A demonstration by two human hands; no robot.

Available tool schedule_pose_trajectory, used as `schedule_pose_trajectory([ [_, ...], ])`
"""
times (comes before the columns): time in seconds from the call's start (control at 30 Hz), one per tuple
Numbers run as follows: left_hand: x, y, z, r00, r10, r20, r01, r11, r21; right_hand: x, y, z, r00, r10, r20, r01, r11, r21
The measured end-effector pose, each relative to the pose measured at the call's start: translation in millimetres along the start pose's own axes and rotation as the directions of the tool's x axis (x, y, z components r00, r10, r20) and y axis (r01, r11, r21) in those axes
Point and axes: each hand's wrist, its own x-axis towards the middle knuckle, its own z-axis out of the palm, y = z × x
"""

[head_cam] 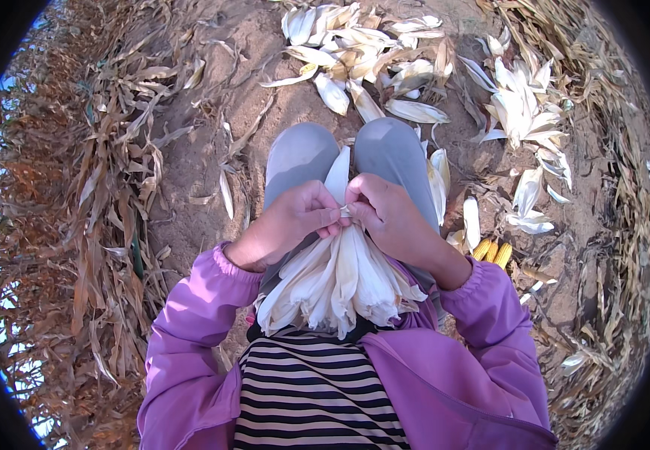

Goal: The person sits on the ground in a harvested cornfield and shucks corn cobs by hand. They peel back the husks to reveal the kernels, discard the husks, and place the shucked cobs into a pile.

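Observation:
A fan-shaped bundle of pale dry corn husks point(341, 281) rests on my lap, its ragged wide ends towards my body. At its gathered neck, my left hand point(302, 216) and my right hand point(386, 214) meet, almost touching. Thumb and fingers of each pinch a narrow husk strip point(345, 211) there; whether it is knotted cannot be made out. One long husk leaf point(338, 175) points away from me between my knees, beyond the hands. My fingers hide part of the neck.
Loose husks point(358, 50) lie on the soil ahead, some perhaps still around ears. More husks point(519, 107) are scattered to the right. Several yellow corn cobs point(492, 253) lie near my right elbow. Dry cornstalks point(116, 185) line the left; further stalks point(634, 185) edge the right.

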Motion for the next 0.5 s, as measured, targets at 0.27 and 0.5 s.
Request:
schedule_pose_trajectory([
  [0.27, -5.7, -2.5, 0.3, 0.995, -0.094, -0.041, 0.081, 0.966, -0.244, -13.2, -8.3, 10.5, 0.996, -0.066, -0.062, 0.059, 0.993, -0.105],
  [0.5, -8.6, -8.6, 6.5, 0.98, -0.164, -0.111, 0.096, 0.884, -0.458, -18.4, -7.1, 10.4, 0.989, -0.133, -0.071, 0.126, 0.987, -0.097],
])
